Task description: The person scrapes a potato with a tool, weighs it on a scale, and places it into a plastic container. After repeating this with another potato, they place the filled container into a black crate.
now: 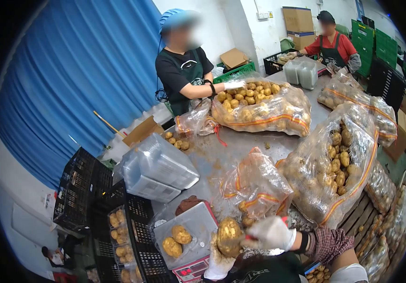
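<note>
My left hand [219, 262], in a soiled white glove, grips a large potato [229, 229] beside the scale. Its fingers lie along the potato's left and lower side. Gloved too, my right hand [270, 234] is closed around a small red-handled blade [234, 240]; the blurred blade lies against the potato's lower right side. Just left of my hands, two potatoes [172, 246] sit in a clear plastic tray on the weighing scale [194, 271]. Behind my right hand lies a slumped clear bag [259, 177] with orange stripes and a few potatoes at its mouth.
Stacked clear trays [158, 167] stand left on the metal table [203, 158]. Black crates [139, 231] with packed potatoes are lower left. Big potato sacks [325, 174] lie to the right. Across the table a person [186, 70] reaches into an open sack [264, 113]; another person [333, 45] works farther back.
</note>
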Action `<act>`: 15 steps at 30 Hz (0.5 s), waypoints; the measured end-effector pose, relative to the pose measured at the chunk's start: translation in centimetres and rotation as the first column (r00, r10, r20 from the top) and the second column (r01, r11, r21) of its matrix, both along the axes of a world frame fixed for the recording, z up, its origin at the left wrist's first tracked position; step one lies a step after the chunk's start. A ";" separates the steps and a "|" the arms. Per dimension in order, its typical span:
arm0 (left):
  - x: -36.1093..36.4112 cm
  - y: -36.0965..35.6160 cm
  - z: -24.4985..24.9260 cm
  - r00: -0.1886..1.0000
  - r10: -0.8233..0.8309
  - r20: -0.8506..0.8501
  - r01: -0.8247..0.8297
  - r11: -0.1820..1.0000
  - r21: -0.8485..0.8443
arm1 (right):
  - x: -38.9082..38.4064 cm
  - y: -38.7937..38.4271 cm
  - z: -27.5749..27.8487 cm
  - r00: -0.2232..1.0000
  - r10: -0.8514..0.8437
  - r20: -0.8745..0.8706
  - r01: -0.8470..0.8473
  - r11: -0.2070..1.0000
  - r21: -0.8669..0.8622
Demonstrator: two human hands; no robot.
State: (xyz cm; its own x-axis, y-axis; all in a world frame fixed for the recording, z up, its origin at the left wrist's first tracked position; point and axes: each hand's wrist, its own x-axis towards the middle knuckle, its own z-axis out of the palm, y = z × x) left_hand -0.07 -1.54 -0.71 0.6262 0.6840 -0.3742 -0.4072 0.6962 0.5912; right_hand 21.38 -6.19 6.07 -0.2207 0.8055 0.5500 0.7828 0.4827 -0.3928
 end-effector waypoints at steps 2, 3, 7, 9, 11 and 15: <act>0.1 -0.2 0.0 0.996 0.057 -0.066 -0.059 0.998 -0.022 | 1.6 1.7 0.0 0.976 -0.216 0.006 0.216 0.975 -0.047; 0.2 -0.4 0.3 0.998 0.048 -0.050 -0.047 0.999 0.006 | 1.5 1.1 0.7 0.984 -0.179 0.000 0.179 0.981 -0.075; -0.4 0.0 -1.6 0.953 0.063 0.295 0.003 0.976 -0.218 | -0.3 0.0 0.4 0.998 0.029 0.050 -0.033 0.995 0.089; 0.0 0.2 -0.4 0.851 0.032 0.524 0.105 0.967 -0.231 | 1.1 0.9 0.2 0.997 -0.080 0.009 0.080 0.996 0.043; 0.7 -0.1 0.9 0.958 0.062 0.280 -0.013 0.985 -0.173 | 1.0 0.8 0.3 1.000 -0.016 0.022 0.014 0.994 0.106; 0.7 0.3 1.4 0.967 0.065 0.247 -0.003 0.970 -0.243 | 1.0 1.5 -0.8 0.976 -0.169 0.138 0.161 0.985 0.068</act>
